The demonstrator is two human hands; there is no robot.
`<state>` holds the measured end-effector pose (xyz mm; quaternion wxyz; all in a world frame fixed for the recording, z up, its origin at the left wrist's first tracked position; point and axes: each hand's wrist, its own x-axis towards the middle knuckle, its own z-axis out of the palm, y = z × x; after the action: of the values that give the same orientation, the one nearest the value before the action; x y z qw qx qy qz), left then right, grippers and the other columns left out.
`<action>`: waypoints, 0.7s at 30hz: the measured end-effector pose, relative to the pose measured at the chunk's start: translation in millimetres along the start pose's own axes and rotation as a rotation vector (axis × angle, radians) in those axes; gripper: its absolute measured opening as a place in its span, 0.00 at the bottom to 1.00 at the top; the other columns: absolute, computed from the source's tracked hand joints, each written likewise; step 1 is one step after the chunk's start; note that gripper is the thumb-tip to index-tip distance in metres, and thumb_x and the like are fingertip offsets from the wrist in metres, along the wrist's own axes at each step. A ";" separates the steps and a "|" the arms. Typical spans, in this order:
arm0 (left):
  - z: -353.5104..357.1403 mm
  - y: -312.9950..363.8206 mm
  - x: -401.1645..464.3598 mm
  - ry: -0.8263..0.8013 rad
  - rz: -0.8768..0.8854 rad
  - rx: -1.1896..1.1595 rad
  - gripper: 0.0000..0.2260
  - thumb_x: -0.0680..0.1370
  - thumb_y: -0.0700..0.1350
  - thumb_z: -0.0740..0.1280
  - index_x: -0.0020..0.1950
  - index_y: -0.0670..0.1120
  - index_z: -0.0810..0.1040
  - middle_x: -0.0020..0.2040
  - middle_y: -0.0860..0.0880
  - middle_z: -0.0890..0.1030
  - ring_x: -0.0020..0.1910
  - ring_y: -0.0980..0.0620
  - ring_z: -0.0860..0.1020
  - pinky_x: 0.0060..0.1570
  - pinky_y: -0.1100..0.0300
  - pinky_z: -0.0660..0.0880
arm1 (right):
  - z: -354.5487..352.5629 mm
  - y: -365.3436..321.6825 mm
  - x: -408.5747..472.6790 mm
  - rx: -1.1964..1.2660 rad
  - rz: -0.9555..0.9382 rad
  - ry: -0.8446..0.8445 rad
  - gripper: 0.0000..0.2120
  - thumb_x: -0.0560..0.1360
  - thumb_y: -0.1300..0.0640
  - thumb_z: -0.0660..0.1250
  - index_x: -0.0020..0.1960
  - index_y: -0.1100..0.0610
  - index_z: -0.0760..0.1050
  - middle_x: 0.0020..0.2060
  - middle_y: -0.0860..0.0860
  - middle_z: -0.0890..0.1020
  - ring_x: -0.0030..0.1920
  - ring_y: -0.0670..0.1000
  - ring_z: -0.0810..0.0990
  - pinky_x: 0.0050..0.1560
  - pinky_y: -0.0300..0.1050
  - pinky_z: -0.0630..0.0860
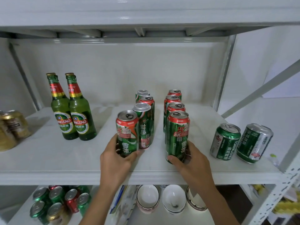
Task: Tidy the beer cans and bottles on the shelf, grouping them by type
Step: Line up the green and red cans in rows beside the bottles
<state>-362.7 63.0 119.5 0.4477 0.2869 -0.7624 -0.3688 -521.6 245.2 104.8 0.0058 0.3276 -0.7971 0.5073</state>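
Observation:
On the white shelf (65,161) stand two rows of tall green-and-red beer cans. My left hand (116,161) grips the front can of the left row (127,129), with three more cans (144,111) lined up behind it. My right hand (191,161) grips the front can of the right row (177,132); three cans (174,103) stand behind that one. Two green Tsingtao bottles (71,111) stand side by side at the left. Two short green Tsingtao cans (240,142) sit at the right.
Gold cans (11,127) sit at the shelf's far left edge. The shelf below holds several mixed cans (60,202) at the left and white bowls (162,198) in the middle. A slanted metal brace (259,88) and upright post frame the right side.

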 end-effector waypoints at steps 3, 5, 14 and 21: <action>-22.5 -14.3 17.1 0.041 -0.049 0.054 0.29 0.66 0.46 0.84 0.64 0.51 0.77 0.50 0.58 0.83 0.46 0.69 0.79 0.48 0.66 0.76 | 0.2 -0.4 0.0 -0.002 0.007 0.006 0.25 0.68 0.40 0.78 0.62 0.37 0.73 0.53 0.36 0.84 0.53 0.43 0.83 0.55 0.46 0.80; -32.7 -20.6 28.9 0.055 -0.068 0.069 0.29 0.67 0.45 0.84 0.65 0.49 0.77 0.49 0.56 0.82 0.46 0.70 0.77 0.46 0.65 0.74 | 0.9 -2.8 0.3 0.010 0.020 0.008 0.27 0.67 0.39 0.78 0.62 0.38 0.73 0.53 0.37 0.84 0.53 0.43 0.83 0.55 0.46 0.80; -31.2 -32.4 62.8 0.006 -0.047 0.105 0.30 0.68 0.44 0.83 0.67 0.48 0.75 0.53 0.55 0.81 0.48 0.55 0.80 0.55 0.58 0.77 | 5.1 -9.1 -2.6 0.053 0.044 0.082 0.23 0.66 0.41 0.80 0.57 0.37 0.75 0.47 0.37 0.84 0.49 0.42 0.84 0.50 0.44 0.80; -32.7 -36.1 71.5 -0.056 -0.056 0.069 0.31 0.69 0.42 0.82 0.68 0.49 0.73 0.53 0.57 0.80 0.48 0.60 0.78 0.46 0.72 0.71 | 6.9 -7.5 -3.0 0.069 0.036 0.092 0.24 0.66 0.43 0.81 0.60 0.42 0.79 0.48 0.40 0.86 0.49 0.45 0.85 0.52 0.48 0.82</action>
<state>-360.6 -22.2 134.3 0.4055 0.3128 -0.7786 -0.3628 -513.1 239.1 106.4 0.0218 0.2895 -0.7839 0.5488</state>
